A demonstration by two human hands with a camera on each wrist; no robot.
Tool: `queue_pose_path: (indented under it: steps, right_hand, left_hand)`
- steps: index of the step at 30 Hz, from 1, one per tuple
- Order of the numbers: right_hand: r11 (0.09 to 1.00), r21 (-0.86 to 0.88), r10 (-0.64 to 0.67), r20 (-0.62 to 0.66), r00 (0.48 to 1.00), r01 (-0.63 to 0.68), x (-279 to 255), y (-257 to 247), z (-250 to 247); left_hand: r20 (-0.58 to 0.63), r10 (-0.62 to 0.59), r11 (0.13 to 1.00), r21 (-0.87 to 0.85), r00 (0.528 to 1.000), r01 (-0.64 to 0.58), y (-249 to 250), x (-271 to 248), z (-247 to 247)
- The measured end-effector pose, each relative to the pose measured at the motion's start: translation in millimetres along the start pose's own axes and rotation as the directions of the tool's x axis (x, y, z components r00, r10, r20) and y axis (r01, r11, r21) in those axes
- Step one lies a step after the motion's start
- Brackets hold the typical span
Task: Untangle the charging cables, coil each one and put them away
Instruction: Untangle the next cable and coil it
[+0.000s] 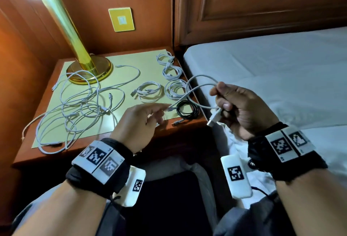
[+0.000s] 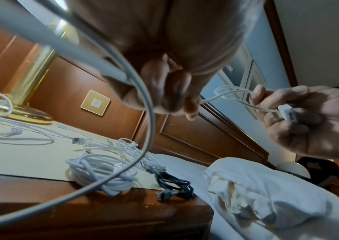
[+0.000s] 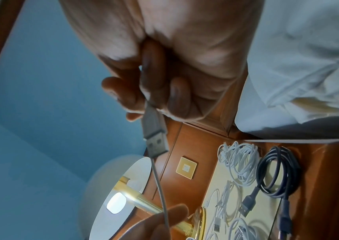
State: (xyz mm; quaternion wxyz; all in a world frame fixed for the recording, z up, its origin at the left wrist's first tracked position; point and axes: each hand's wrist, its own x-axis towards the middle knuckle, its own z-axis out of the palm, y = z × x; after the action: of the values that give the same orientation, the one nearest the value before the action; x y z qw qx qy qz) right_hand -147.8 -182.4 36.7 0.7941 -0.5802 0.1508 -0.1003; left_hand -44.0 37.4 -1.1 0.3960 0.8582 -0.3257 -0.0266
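A white cable (image 1: 201,85) hangs in the air between both hands, looped once, its USB plug (image 1: 214,118) pointing down by the right hand. Four white coils (image 1: 149,90) lie on the desk (image 1: 131,63), three in a row along its right edge. A black coil (image 1: 187,109) lies at the near right corner. A tangle (image 1: 78,104) of loose white cables sprawls over the left half.

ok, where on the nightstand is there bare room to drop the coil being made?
Bare mat between the lamp base and the white coils along the bed side. A smaller strip at the front edge, beside the black coil. The left half is crowded with the tangled cables.
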Motion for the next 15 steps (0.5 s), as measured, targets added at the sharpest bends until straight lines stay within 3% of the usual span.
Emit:
queue_pose_path:
  steps: [3,5,9,15]
  right_hand:
    - [0.997,-0.014,-0.080,-0.041,0.996,0.079,0.2,-0.1,1.8]
    - [0.971,-0.147,-0.197,-0.037,0.980,0.189,-0.1,1.7,1.5]
    - [0.846,-0.413,-0.345,0.059,0.937,0.338,-9.0,8.1,10.0]
    - [0.845,-0.411,-0.275,0.214,0.937,0.342,-17.7,16.5,23.9]
  left_hand:
    - [0.038,-0.039,0.998,-0.046,0.999,0.041,2.6,-3.8,-0.2]
    - [0.071,-0.025,0.999,-0.046,0.997,0.028,6.3,-6.8,-2.6]
    - [0.257,0.004,1.000,-0.023,0.966,0.002,19.6,-16.1,-3.1]
    - [0.328,0.027,0.998,-0.060,0.944,-0.008,33.3,-24.1,-6.7]
